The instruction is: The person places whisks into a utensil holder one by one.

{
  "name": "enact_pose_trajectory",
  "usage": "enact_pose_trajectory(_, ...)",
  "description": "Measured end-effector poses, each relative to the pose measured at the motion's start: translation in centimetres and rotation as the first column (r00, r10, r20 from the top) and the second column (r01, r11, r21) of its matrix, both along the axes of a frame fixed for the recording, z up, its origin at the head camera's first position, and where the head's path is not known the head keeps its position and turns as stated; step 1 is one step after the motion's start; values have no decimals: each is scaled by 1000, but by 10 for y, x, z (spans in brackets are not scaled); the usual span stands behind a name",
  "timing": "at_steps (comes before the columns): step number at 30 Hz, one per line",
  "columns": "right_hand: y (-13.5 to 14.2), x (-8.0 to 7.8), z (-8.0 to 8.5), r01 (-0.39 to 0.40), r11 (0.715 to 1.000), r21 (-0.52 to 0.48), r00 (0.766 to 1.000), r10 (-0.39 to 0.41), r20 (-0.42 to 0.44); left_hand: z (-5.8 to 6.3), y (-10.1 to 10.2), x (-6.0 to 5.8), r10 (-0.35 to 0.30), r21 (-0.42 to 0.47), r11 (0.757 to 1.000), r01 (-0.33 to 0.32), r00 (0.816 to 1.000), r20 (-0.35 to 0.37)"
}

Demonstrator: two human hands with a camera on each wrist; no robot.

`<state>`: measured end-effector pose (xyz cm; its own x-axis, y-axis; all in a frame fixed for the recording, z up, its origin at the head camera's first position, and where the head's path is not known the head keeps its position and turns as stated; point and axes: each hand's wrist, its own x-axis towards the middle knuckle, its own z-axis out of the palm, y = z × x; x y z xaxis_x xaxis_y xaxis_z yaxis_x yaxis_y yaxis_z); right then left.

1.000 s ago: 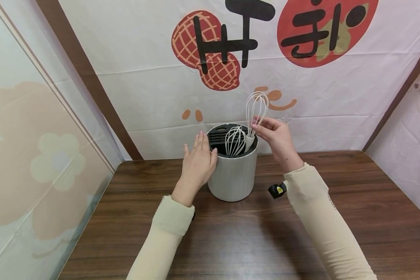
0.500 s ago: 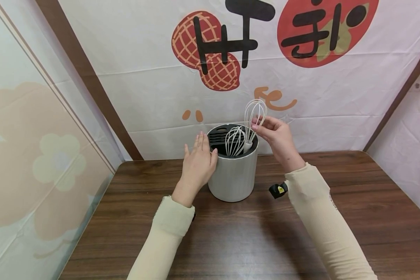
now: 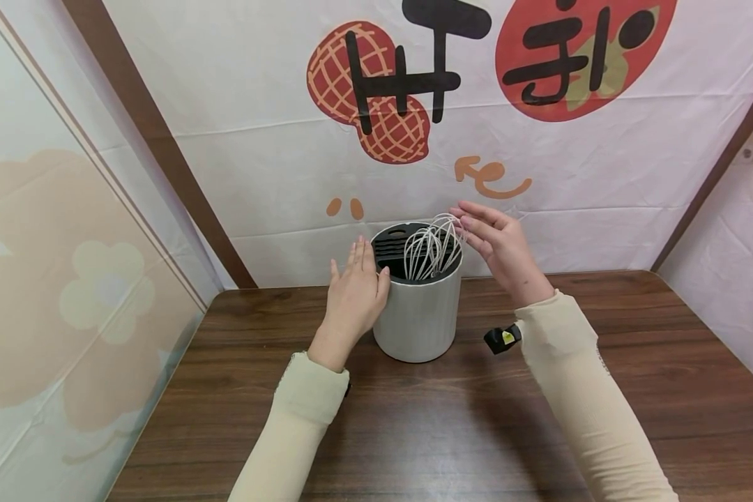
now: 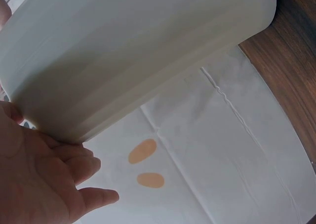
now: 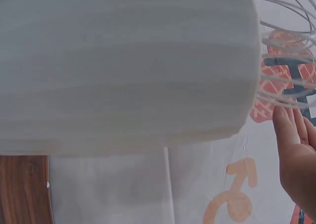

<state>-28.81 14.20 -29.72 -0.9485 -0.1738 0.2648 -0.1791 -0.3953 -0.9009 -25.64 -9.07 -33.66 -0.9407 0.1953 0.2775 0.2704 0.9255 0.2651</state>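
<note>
A ribbed, light grey utensil holder (image 3: 416,321) with a black slotted top (image 3: 394,245) stands on the table. Two white wire whisks, a left whisk (image 3: 416,256) and a right whisk (image 3: 450,230), sit head-up in its front opening, their loops overlapping; their handles are hidden inside. My left hand (image 3: 354,289) rests against the holder's left side near the rim, fingers extended; the left wrist view shows that hand (image 4: 47,172) against the wall. At the right whisk's top is my right hand (image 3: 498,244), fingers loosely extended and gripping nothing. In the right wrist view, its fingertips (image 5: 280,116) are close to the wires.
The brown wooden table (image 3: 427,432) extends around the holder. Behind it hangs a white printed cloth (image 3: 276,174), close to the table's back edge. A pale flowered panel (image 3: 69,279) borders the left side. A black strap piece (image 3: 502,339) juts from my right wrist.
The right whisk has gone down into the holder, its head now about level with the other. My right fingers have let go of its wires and spread. The left hand stays put.
</note>
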Motion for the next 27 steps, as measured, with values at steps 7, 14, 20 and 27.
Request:
enact_pose_trajectory(7, 6, -1, -1, -75, 985, -156, 996, 80, 29, 0, 0, 1, -7, 4, 1000, 7, 1000, 4)
enact_pose_trajectory(14, 11, -1, -3, -123, 974, -191, 991, 129, 20, -1, 0, -1, -12, 19, 1000, 12, 1000, 1)
enact_pose_trajectory(20, 16, -3, -8, -171, 957, -233, 984, 176, 2, -5, -6, -3, -46, 104, 994, 45, 999, 11)
enact_pose_trajectory(27, 22, -3, -15, -227, 934, -276, 972, 233, -11, -9, -21, -5, -143, 441, 889, 120, 990, 18)
